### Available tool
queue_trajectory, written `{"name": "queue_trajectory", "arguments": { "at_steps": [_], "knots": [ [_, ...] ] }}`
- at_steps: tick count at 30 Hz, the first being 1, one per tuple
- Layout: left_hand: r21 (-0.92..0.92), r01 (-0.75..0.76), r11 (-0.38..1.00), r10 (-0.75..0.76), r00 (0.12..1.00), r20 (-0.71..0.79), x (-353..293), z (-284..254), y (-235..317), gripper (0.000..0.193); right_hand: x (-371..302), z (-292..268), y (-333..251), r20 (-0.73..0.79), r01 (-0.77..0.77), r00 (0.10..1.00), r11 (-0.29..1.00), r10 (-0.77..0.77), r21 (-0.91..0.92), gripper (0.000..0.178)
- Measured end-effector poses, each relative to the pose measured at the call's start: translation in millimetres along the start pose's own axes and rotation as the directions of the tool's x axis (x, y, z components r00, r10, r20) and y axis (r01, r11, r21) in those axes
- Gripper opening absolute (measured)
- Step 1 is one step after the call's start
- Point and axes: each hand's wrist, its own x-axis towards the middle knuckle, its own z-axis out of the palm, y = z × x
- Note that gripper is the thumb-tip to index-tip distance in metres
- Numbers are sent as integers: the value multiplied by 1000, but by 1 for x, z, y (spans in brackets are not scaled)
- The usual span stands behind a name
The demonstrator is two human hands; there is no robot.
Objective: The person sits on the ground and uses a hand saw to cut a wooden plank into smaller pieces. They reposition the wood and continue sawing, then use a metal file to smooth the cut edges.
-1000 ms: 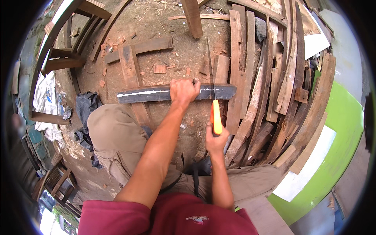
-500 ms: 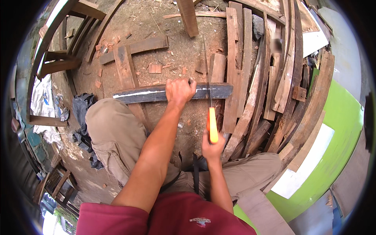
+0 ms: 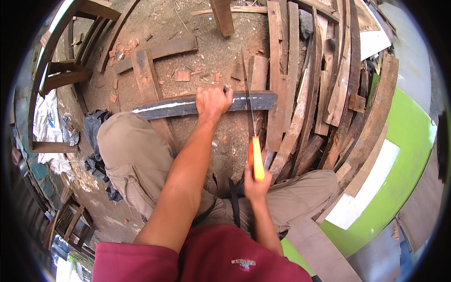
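Observation:
A dark-painted wooden plank [image 3: 174, 107] with a white streak lies crosswise in front of me, over other boards on the ground. My left hand [image 3: 213, 102] is closed over its top, right of the middle, thumb side toward the saw. My right hand [image 3: 257, 183] is wrapped round the yellow and orange handle of a handsaw [image 3: 257, 160]. The thin blade points away from me and crosses the plank near its right end. Whether the teeth have cut into the wood cannot be made out.
Long weathered boards [image 3: 300, 113] are piled on the right, beside a green panel [image 3: 399, 150]. A wooden frame [image 3: 66, 77] stands at the left, near crumpled black plastic [image 3: 96, 129]. Brick fragments [image 3: 182, 75] and a crossed board [image 3: 164, 52] lie on the dirt ahead.
The saw and my right hand have drawn back toward me. My left hand stays on the plank. The whole view has shifted slightly.

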Motion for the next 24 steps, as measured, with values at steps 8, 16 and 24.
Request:
{"name": "queue_trajectory", "arguments": {
  "at_steps": [8,16,24],
  "knots": [
    [-21,1,1000,0,999,52,-2,-1,6,44,-29,-21,2,-3,34,999,999,-35,-8,6],
    [-44,30,999,-23,988,154,6,-6,2,47,-91,-38,-2,47,96,995,987,-91,-129,7],
    [-56,34,998,-37,998,-50,16,-8,8,46,32,27,18,-134,248,962,966,-237,72,4]
  ]
}}
